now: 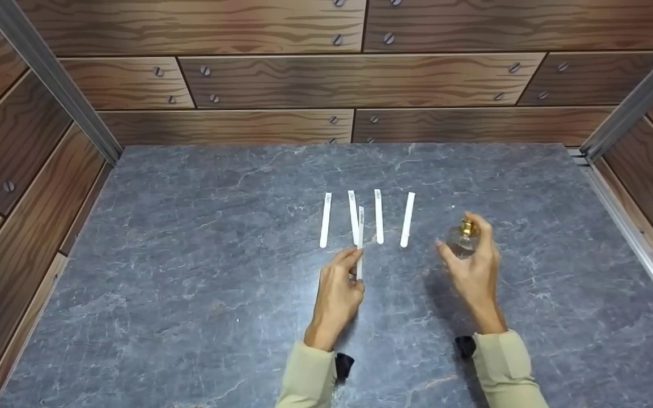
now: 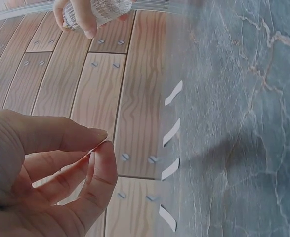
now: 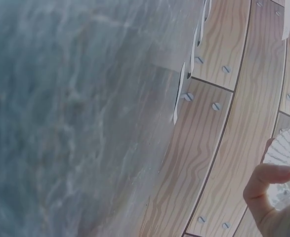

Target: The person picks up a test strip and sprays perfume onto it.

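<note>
My left hand (image 1: 335,292) pinches the lower part of a white paper test strip (image 1: 361,224) between thumb and fingers. The strip points away from me, and its far end bears small dark print. In the left wrist view this strip is nearly edge-on at the fingertips. To the right, my right hand (image 1: 479,272) grips a ribbed clear glass perfume bottle (image 1: 462,248) with a gold spray top (image 1: 466,226). The index finger rests on that top. The bottle is apart from the strip. The right wrist view shows only part of the bottle (image 3: 283,148) and the thumb.
Several more white strips lie side by side beyond my hands: one at left (image 1: 325,221), one partly behind the held strip (image 1: 353,212), one mid-right (image 1: 379,218) and one at right (image 1: 407,221). The grey marbled tabletop (image 1: 190,255) is bounded by wood-patterned walls (image 1: 281,82) and metal posts.
</note>
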{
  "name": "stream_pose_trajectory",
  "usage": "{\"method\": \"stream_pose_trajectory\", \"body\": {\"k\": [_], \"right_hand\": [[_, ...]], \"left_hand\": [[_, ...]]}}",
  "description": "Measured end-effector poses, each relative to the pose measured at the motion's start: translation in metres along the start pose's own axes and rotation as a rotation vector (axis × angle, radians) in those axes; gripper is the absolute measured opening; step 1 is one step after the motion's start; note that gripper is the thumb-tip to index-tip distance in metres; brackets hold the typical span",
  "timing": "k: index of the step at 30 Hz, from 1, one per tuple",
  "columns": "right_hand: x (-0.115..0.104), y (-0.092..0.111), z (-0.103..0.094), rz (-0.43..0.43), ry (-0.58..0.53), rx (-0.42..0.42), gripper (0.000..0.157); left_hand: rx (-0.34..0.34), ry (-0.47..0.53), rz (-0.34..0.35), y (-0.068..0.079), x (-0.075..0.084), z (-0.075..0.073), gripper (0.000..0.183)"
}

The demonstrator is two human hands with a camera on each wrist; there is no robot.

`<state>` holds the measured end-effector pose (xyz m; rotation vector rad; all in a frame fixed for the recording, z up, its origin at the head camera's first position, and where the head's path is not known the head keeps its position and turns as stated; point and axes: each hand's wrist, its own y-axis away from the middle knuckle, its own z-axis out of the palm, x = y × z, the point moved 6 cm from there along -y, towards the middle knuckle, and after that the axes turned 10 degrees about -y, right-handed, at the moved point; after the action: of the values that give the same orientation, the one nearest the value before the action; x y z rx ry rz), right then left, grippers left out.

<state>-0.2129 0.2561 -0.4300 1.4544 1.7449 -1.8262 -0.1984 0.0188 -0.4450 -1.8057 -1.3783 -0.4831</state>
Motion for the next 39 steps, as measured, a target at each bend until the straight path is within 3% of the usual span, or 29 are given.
{"method": "stream_pose_trajectory", "body": {"k": [21, 32, 39], "right_hand": [[0.000, -0.002, 0.006, 0.022, 0.007, 0.004, 0.063], [0.004, -0.001, 0.000, 0.049, 0.008, 0.000, 0.067], [0.006, -0.001, -0.002, 0.089, 0.008, -0.021, 0.068]], "left_hand": [[-0.016, 0.052, -0.020, 0.000, -0.005, -0.003, 0.050], [-0.084, 0.049, -0.054, -0.002, -0.010, -0.006, 0.062], [-0.074, 0.030, -0.081, -0.003, -0.022, -0.013, 0.062]]}}
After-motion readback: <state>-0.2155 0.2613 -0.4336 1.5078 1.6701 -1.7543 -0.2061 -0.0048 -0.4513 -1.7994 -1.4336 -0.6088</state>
